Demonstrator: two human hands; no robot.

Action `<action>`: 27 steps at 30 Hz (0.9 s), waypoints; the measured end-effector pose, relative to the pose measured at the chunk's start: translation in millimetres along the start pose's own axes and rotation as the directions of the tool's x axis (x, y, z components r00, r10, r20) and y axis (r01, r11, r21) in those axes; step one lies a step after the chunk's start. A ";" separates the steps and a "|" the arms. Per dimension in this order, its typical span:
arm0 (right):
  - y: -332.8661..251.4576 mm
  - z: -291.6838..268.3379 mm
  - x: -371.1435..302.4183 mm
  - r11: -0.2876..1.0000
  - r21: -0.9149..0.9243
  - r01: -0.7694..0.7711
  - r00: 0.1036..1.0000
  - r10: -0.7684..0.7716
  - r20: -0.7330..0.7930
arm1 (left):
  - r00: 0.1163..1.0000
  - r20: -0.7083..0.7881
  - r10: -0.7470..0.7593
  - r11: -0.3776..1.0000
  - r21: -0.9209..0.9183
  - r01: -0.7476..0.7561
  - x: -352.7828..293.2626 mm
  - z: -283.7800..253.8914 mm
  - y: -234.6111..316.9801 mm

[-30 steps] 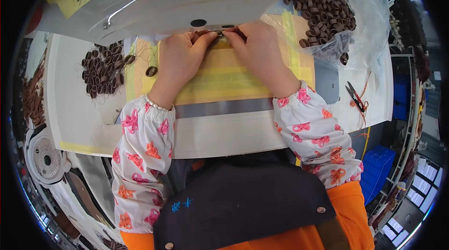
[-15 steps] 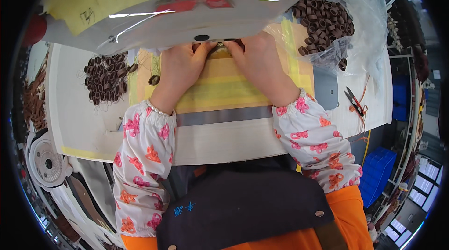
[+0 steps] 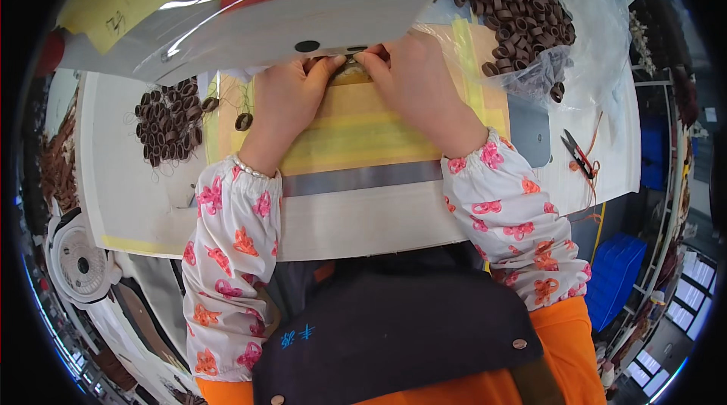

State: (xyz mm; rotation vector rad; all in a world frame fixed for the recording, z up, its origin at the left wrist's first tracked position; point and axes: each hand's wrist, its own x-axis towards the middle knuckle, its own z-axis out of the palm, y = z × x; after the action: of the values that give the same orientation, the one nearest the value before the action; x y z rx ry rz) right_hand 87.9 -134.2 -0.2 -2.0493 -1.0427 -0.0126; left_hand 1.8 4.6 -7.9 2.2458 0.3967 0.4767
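Observation:
My left hand [image 3: 291, 98] and my right hand [image 3: 413, 83] meet under the grey-white head of a sewing machine [image 3: 250, 30]. Thumbs and fingers of both are pinched together, thumb tips a short way apart. Whatever they pinch is too small and too covered to make out. Beneath my hands lies a work surface crossed by yellow tape [image 3: 363, 146]. Left of my left hand, a brown loop [image 3: 243, 122] with loose thread sits apart from a pile of similar brown loops [image 3: 168, 126].
A clear plastic bag [image 3: 598, 34] at the far right holds many brown loops [image 3: 522, 23]. Black-bladed thread snips [image 3: 578, 157] with orange cord lie on the right of the white table [image 3: 363, 223]. A white fan [image 3: 78, 261] stands beyond the table's left edge.
The view has shifted slightly, so the machine head appears farther left and higher. Both hands keep their pinch at the same place under it.

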 end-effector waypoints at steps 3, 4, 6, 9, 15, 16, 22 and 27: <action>-0.9 1.4 1.3 0.999 -0.030 0.025 1.000 -0.025 -0.005 | 0.988 0.071 -0.137 0.989 0.073 0.132 0.6 -5.8 -3.0; -0.8 2.4 1.5 0.998 -0.046 0.038 0.999 -0.039 -0.009 | 0.987 0.077 -0.143 0.986 0.094 0.136 0.9 -5.5 -2.7; 0.7 0.2 -0.5 0.999 -0.048 0.008 1.000 -0.009 -0.018 | 0.985 0.090 -0.147 0.982 0.134 0.134 3.4 -4.1 0.4; 2.8 4.9 -1.6 0.999 -0.040 0.019 0.997 -0.021 -0.070 | 0.998 0.001 -0.056 0.989 0.137 0.056 4.0 1.9 -3.9; 2.5 -7.1 -18.2 0.994 -0.090 0.061 0.988 -0.072 -0.135 | 1.000 -0.011 0.024 0.993 0.115 -0.023 2.2 0.1 7.7; -2.1 -15.9 -24.6 0.993 -0.080 0.089 0.984 -0.101 -0.150 | 0.997 -0.038 0.070 0.991 0.118 -0.065 -1.0 0.1 8.3; 33.0 -116.6 -73.0 0.883 -0.439 -0.165 0.945 0.014 -0.326 | 0.964 -0.011 0.266 0.955 0.136 -0.262 -36.0 -6.1 19.2; 68.1 -166.1 -91.2 0.717 -0.628 -0.302 0.943 0.128 -0.308 | 0.976 -0.066 0.206 0.910 0.380 -0.166 -32.2 -58.5 -23.2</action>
State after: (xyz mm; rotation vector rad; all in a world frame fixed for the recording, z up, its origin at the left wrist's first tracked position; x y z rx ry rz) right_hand 128.9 -328.4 33.8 -2.7255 -0.6756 -0.5901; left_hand -56.3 43.2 3.9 2.6519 0.3495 0.6676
